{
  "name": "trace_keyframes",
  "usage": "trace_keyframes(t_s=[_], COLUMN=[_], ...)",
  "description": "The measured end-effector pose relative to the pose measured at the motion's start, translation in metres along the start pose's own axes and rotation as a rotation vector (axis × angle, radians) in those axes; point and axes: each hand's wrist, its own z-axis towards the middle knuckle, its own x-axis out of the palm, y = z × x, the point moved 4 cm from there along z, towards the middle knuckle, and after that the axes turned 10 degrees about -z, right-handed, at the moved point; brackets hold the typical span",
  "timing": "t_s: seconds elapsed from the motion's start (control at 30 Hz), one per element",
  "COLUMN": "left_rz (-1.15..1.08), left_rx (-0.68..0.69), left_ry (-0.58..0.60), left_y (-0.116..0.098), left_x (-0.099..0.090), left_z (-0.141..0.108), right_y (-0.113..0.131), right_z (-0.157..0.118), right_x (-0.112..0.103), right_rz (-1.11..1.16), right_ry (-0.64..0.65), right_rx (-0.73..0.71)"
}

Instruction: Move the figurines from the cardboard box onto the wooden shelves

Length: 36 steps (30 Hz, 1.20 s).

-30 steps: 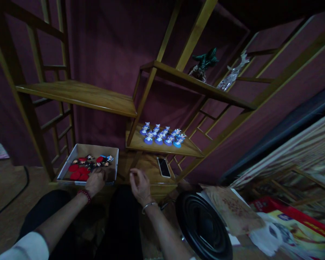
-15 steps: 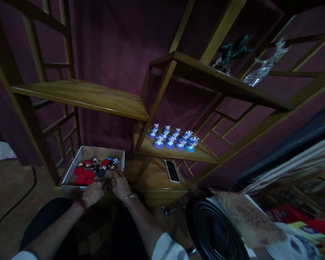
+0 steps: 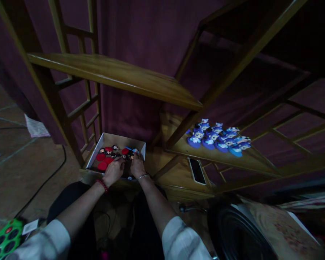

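A shallow cardboard box (image 3: pixel 96 153) with white outer sides holds several small dark-haired figurines (image 3: pixel 116 147) and red round discs (image 3: pixel 102 165). My left hand (image 3: pixel 114 170) is over the box's near side, fingers bent and closed near the discs; its fingertips hide whatever they grip. My right hand (image 3: pixel 138 167) reaches inside the right end, fingers drawn together and pointing down by the figurines there. What lies between those fingers is too dark and small to make out.
Several purple-and-white figurines (image 3: pixel 211 139) on round bases stand on the raised shelf (image 3: pixel 178 145) to the right. A phone (image 3: pixel 197 171) lies on the lower board. An upper shelf (image 3: pixel 116 76) overhangs the box. A black round seat (image 3: pixel 241 231) and a green power strip (image 3: pixel 8 236) flank me.
My hands were close together at the box's near edge; now they are apart and further inside it. The view has turned left, bringing the green power strip into sight.
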Motion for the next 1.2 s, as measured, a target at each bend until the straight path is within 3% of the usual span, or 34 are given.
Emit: trace_keyframes(t_s=[0.23,0.43,0.87,1.07,1.2], left_rz=[0.083,0.172,0.084,0.062,0.080], left_rx=[-0.004,0.024,0.032,0.010,0.009], left_ry=[-0.131,-0.148,0.011,0.000,0.013], left_y=[0.008,0.012,0.021,0.026,0.028], left_x=[-0.012,-0.010,0.018,0.021,0.020], left_z=[0.030,0.051,0.081,0.083,0.082], right_y=[-0.010,-0.016,-0.021,-0.024,-0.022], right_z=[0.018,0.032,0.054,0.051,0.050], right_x=[0.007,0.012,0.021,0.020,0.021], right_rz=[0.057,0.030,-0.041,-0.046,-0.090], right_ry=[-0.024,-0.031,0.031,0.059,0.116], right_rx=[0.070,0.076,0.163,0.194,0.134])
